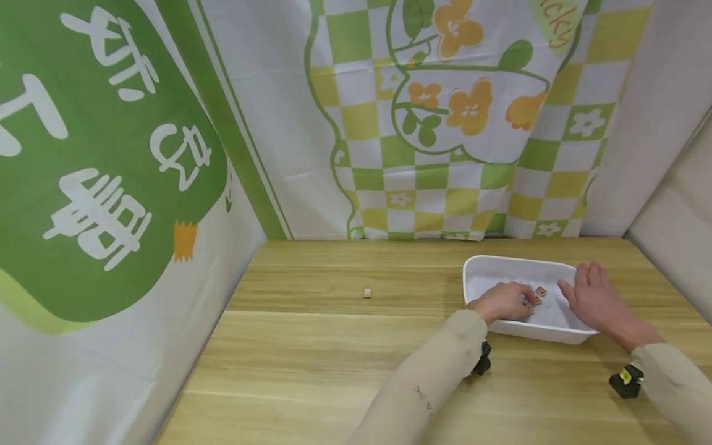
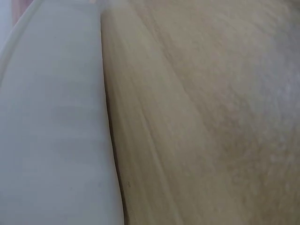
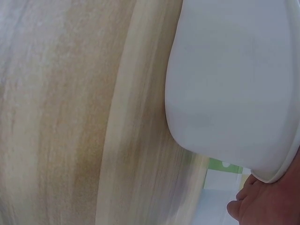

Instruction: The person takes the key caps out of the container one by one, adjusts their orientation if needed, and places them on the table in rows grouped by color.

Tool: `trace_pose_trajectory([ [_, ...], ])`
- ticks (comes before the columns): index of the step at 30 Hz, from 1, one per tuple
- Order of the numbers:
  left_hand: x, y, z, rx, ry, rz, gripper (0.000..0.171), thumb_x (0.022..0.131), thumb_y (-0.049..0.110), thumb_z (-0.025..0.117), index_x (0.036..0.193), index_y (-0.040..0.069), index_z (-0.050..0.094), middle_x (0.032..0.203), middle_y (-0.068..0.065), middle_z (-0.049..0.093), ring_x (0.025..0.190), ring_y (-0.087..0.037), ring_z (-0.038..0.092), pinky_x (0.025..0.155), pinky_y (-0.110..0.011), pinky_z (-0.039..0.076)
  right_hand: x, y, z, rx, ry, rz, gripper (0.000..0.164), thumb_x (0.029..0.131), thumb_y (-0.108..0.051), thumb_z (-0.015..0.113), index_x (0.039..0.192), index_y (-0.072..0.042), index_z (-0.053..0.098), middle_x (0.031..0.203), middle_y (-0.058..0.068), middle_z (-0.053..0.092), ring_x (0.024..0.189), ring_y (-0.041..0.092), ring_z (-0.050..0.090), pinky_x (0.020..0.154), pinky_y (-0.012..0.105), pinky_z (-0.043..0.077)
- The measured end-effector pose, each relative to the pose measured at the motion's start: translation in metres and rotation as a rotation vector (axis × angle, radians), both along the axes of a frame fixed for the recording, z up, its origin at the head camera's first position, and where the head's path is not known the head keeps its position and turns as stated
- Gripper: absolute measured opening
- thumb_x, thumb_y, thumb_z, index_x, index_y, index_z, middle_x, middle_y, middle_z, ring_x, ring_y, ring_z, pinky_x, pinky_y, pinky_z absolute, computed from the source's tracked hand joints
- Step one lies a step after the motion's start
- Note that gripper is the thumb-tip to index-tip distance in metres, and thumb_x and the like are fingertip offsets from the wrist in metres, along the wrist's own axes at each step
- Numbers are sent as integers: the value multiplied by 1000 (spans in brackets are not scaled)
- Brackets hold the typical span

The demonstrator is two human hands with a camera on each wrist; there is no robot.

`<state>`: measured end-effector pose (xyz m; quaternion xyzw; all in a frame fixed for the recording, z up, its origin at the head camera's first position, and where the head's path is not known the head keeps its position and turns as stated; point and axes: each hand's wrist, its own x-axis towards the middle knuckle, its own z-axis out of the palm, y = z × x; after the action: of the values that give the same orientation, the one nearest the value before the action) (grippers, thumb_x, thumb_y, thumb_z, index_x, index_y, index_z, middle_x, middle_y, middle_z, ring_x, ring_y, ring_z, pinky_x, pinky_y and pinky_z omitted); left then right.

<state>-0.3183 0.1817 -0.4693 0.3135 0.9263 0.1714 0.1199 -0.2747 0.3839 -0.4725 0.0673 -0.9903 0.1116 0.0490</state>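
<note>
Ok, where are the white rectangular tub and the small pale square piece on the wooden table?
White rectangular tub [image 1: 542,332], head view: its near outer wall.
Small pale square piece [image 1: 367,293], head view: middle of its top.

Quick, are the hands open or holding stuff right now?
Left hand: can't tell, it's at the small pieces in the white tray.
Right hand: holding the tray's edge.

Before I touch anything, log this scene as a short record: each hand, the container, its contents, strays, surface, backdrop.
Left hand: inside the white tray, at the small pieces; whether it grips one is unclear
Right hand: resting at the tray's right end
Container: upright, on the table's right side
Contents: small pieces, partly hidden by the left hand
Stray: one lone piece, left of the tray
Surface: wooden table
Backdrop: checked cloth
</note>
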Motion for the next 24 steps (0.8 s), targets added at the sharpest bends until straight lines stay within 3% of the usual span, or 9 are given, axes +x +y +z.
trace_pose_trajectory([
  [8,1,0,-1,-30,-13,-23,21,91,31,64,112,33,69,110,20,67,96,3,58,78,-12,40,-1,1,-3,-1,39,12,75,107,-36,23,135,33,11,139,58,5,134,66,7,115,66,5],
  [14,4,0,1,-45,-44,-25,10,90,35,68,99,31,68,94,20,63,82,1,53,71,-14,39,-1,2,-5,2,81,24,73,107,-35,24,132,34,16,136,58,12,132,67,12,114,67,10],
  [24,2,1,0,-76,-47,-43,11,89,40,70,92,30,66,85,20,58,77,0,52,67,-16,40,0,-1,1,-4,16,-3,76,107,-37,24,134,33,13,139,57,8,133,67,9,112,69,13],
])
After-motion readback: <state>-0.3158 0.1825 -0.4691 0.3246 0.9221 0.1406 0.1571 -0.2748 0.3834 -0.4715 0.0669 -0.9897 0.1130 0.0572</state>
